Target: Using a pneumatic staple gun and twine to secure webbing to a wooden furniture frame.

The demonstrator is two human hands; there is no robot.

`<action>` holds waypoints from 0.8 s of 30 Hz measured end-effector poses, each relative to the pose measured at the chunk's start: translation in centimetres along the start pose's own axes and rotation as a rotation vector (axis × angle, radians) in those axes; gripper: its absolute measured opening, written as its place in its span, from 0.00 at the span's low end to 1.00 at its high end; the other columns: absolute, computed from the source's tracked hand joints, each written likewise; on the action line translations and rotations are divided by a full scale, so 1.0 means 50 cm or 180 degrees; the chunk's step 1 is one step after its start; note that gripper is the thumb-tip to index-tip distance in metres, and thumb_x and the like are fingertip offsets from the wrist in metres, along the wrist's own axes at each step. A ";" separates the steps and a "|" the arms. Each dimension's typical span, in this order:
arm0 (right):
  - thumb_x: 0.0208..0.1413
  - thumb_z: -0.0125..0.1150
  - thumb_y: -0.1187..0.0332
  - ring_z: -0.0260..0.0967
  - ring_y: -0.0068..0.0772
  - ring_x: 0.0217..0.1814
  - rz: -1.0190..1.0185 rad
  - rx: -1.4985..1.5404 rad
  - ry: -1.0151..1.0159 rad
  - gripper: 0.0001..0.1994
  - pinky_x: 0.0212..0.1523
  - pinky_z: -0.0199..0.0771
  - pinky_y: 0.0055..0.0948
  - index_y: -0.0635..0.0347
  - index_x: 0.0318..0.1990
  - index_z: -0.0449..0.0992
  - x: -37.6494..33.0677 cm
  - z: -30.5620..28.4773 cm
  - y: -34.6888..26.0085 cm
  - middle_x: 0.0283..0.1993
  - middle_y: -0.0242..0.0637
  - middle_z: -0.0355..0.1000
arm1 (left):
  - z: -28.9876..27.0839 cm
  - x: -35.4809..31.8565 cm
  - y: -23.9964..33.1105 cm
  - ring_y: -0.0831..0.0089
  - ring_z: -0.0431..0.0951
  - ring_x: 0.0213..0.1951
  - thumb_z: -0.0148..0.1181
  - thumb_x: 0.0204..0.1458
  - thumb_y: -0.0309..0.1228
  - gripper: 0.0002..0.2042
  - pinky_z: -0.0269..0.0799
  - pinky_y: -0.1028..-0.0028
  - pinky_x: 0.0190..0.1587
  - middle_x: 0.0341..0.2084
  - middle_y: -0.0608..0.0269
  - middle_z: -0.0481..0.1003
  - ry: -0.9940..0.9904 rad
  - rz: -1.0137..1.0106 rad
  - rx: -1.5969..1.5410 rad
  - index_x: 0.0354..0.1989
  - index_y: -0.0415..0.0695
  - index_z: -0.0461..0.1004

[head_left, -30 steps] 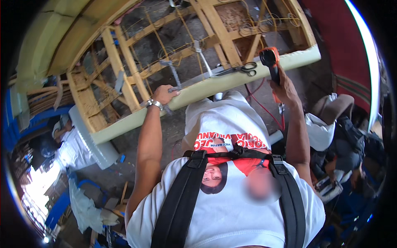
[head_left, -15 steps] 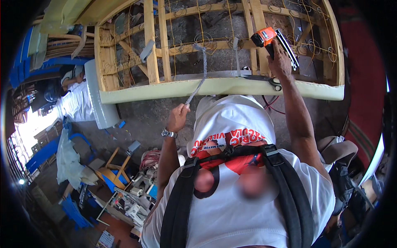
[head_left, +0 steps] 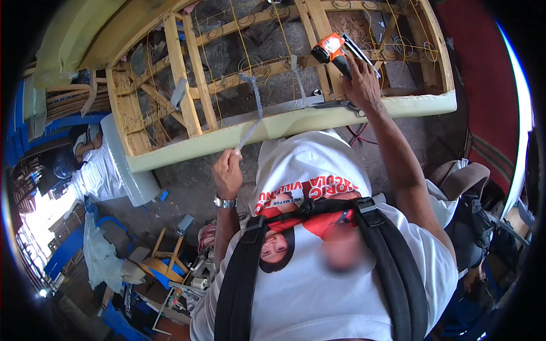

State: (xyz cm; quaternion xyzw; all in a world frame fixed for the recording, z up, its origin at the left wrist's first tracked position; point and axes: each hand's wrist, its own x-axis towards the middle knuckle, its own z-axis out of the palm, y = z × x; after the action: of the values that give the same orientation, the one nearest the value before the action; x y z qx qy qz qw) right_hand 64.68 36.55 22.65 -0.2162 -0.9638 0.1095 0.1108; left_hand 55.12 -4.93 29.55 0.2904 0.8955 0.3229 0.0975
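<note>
My left hand (head_left: 228, 173), with a metal watch at the wrist, pinches the lower end of a narrow grey strip (head_left: 259, 105). The strip runs slackly up over the pale padded front rail (head_left: 284, 127) to a slat inside the wooden furniture frame (head_left: 193, 71). My right hand (head_left: 363, 88) is closed round the dark handle of an orange and black staple gun (head_left: 331, 48), which is held over the frame's right half. Part of the grip is hidden by my fingers. Close below that hand, a black-handled tool, perhaps scissors (head_left: 357, 112), lies on the rail.
Wire springs and yellow cords span the frame. More grey strips (head_left: 178, 94) hang on its slats. A red hose (head_left: 357, 135) lies beyond my right leg. At left are a wrapped roll (head_left: 132, 165), another person (head_left: 85, 142) and piled scraps; a red sheet (head_left: 483, 74) stands at right.
The view has shifted, so the frame appears lower at left and tilted. My left hand has moved slightly left, still holding the strip. The staple gun stays in my right hand over the frame.
</note>
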 end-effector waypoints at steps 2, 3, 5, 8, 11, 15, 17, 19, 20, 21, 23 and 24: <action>0.51 0.61 0.68 0.67 0.52 0.52 0.0042 0.0172 -0.0167 0.26 0.52 0.70 0.44 0.54 0.60 0.66 -0.043 -0.025 -0.006 0.52 0.47 0.68 | -0.013 0.003 0.029 0.63 0.76 0.24 0.52 0.58 0.30 0.09 0.69 0.67 0.29 0.22 0.52 0.75 -0.0220 -0.0392 -0.0146 0.30 0.38 0.75; 0.52 0.60 0.69 0.67 0.52 0.52 0.0016 0.0383 -0.0349 0.23 0.51 0.71 0.44 0.56 0.58 0.67 -0.068 -0.034 -0.007 0.51 0.46 0.69 | -0.017 0.001 0.045 0.65 0.76 0.24 0.52 0.59 0.30 0.10 0.69 0.67 0.29 0.21 0.53 0.75 -0.0394 -0.0844 -0.0262 0.30 0.38 0.75; 0.52 0.58 0.71 0.67 0.50 0.53 -0.0083 0.0544 -0.0742 0.21 0.50 0.71 0.44 0.59 0.56 0.69 -0.127 -0.033 -0.003 0.50 0.45 0.70 | -0.017 0.012 0.037 0.69 0.74 0.22 0.52 0.59 0.31 0.10 0.68 0.68 0.28 0.20 0.56 0.75 -0.0278 -0.0859 -0.0453 0.30 0.38 0.75; 0.52 0.53 0.72 0.65 0.47 0.57 -0.0134 0.0084 -0.0949 0.21 0.52 0.71 0.43 0.60 0.56 0.68 -0.191 -0.005 0.021 0.53 0.45 0.68 | -0.025 0.064 -0.003 0.75 0.70 0.20 0.53 0.59 0.33 0.12 0.65 0.71 0.25 0.16 0.61 0.73 0.0140 -0.0815 -0.0421 0.29 0.38 0.75; 0.52 0.51 0.72 0.64 0.45 0.59 0.0108 -0.0260 -0.1178 0.22 0.54 0.70 0.42 0.60 0.57 0.67 -0.218 0.022 0.040 0.56 0.43 0.66 | -0.041 0.097 -0.013 0.82 0.66 0.18 0.52 0.61 0.35 0.14 0.62 0.75 0.22 0.14 0.70 0.67 0.0046 -0.1470 -0.0715 0.28 0.38 0.75; 0.53 0.51 0.71 0.63 0.46 0.60 0.0101 -0.0474 -0.1032 0.20 0.54 0.70 0.41 0.58 0.56 0.67 -0.211 0.020 0.043 0.55 0.43 0.66 | -0.040 0.108 -0.053 0.81 0.64 0.17 0.59 0.58 0.37 0.14 0.60 0.75 0.21 0.14 0.66 0.69 0.0585 -0.1445 -0.0569 0.30 0.37 0.76; 0.54 0.50 0.70 0.63 0.46 0.60 0.0292 -0.0628 -0.1264 0.19 0.54 0.70 0.42 0.58 0.55 0.67 -0.209 0.014 0.043 0.54 0.44 0.66 | -0.036 0.108 -0.048 0.81 0.63 0.18 0.60 0.57 0.37 0.13 0.61 0.76 0.22 0.16 0.68 0.71 0.0909 -0.1105 -0.0066 0.32 0.38 0.77; 0.54 0.51 0.70 0.64 0.45 0.59 0.0315 -0.0624 -0.1263 0.17 0.54 0.70 0.42 0.58 0.52 0.69 -0.208 0.023 0.043 0.54 0.44 0.66 | -0.022 0.108 -0.044 0.81 0.64 0.19 0.60 0.58 0.37 0.12 0.62 0.77 0.23 0.18 0.68 0.72 0.1052 -0.1218 -0.0492 0.35 0.38 0.77; 0.54 0.51 0.69 0.64 0.45 0.59 0.0284 -0.0692 -0.1272 0.17 0.54 0.70 0.42 0.59 0.52 0.69 -0.206 0.027 0.046 0.54 0.44 0.66 | -0.015 0.110 -0.041 0.82 0.66 0.20 0.59 0.59 0.36 0.12 0.63 0.79 0.23 0.20 0.68 0.73 0.1188 -0.1313 -0.0935 0.38 0.38 0.77; 0.54 0.51 0.69 0.64 0.45 0.58 0.0254 -0.0769 -0.1289 0.16 0.53 0.71 0.41 0.59 0.51 0.70 -0.203 0.027 0.044 0.54 0.44 0.66 | -0.008 0.113 -0.035 0.82 0.66 0.20 0.59 0.59 0.36 0.12 0.63 0.79 0.23 0.20 0.68 0.73 0.1196 -0.1334 -0.0939 0.38 0.38 0.77; 0.54 0.51 0.69 0.65 0.45 0.56 0.0331 -0.0758 -0.1248 0.16 0.53 0.71 0.42 0.60 0.50 0.71 -0.192 0.026 0.031 0.51 0.44 0.67 | 0.002 0.122 -0.029 0.83 0.67 0.20 0.57 0.60 0.35 0.12 0.66 0.80 0.24 0.22 0.69 0.73 0.1399 -0.1645 -0.2087 0.43 0.39 0.77; 0.52 0.52 0.71 0.65 0.45 0.56 0.0249 -0.0694 -0.1337 0.16 0.50 0.73 0.42 0.58 0.50 0.71 -0.186 0.028 0.033 0.52 0.43 0.67 | -0.001 0.120 -0.041 0.83 0.68 0.20 0.56 0.61 0.34 0.12 0.68 0.80 0.24 0.23 0.68 0.74 0.1242 -0.1645 -0.2402 0.46 0.39 0.75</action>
State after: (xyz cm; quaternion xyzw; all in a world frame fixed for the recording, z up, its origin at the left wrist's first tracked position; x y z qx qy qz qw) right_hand 73.17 33.67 19.37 -0.2366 -0.9627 0.0516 -0.1204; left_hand 49.29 -2.74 28.39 -0.0626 0.7604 0.6381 0.1032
